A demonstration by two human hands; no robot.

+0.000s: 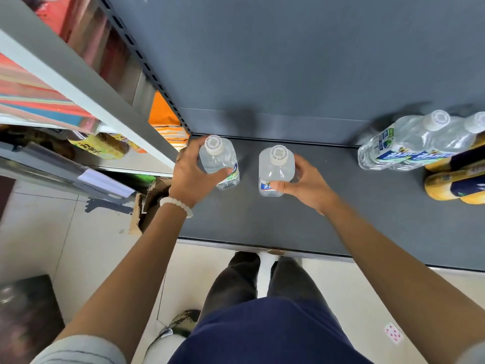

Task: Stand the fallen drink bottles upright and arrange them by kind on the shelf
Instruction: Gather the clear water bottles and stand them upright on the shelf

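Grey shelf (pixel 262 222), left-rear corner: left hand (pixel 190 177) and right hand (pixel 305 183) each grip an upright water bottle (pixel 219 161) (pixel 275 170). Risk: thumb-side release tips them over.

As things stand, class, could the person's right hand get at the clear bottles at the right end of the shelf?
Probably not at once: the right hand grips a clear bottle. Once that is released, bare shelf leaves the way to the right-end bottles free.
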